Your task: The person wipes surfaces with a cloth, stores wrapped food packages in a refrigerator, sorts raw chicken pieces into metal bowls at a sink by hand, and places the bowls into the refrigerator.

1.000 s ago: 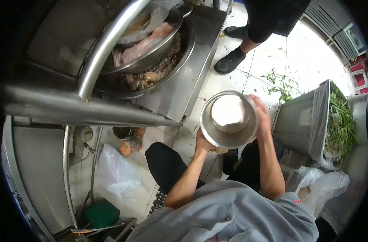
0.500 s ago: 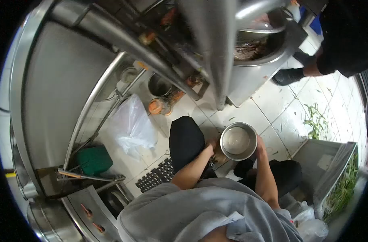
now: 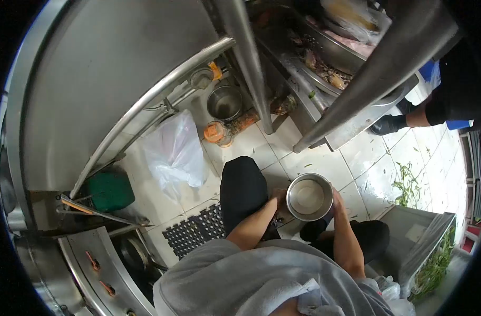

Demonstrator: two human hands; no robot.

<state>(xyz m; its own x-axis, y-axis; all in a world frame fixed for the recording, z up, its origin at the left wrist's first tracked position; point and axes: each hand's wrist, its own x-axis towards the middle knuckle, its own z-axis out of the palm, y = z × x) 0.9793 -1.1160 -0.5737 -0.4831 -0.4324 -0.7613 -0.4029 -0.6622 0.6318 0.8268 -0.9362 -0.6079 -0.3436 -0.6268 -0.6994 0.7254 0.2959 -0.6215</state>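
A round stainless-steel pot (image 3: 310,212) is held low in front of my knees, tilted so I look down into it. Its bottom looks pale, and I cannot tell whether liquid lies there. My right hand (image 3: 337,200) is closed around the right side of the pot. At the left side is my left hand (image 3: 280,204), closed against the pot's wall, with its fingers mostly hidden beside and under it. My bent dark-clothed knee (image 3: 244,181) is just left of the pot.
A white plastic bag (image 3: 173,152), an orange-lidded jar (image 3: 218,132) and another metal pot (image 3: 224,102) stand on the floor ahead. Steel table legs (image 3: 364,79) cross the upper view. A grey bin (image 3: 409,226) with green stalks is at right. Another person's shoe (image 3: 388,125) shows upper right.
The view has shifted, so the steel table legs and the basin of food appear further right. Both hands stay at the pot, which sits slightly lower in view.
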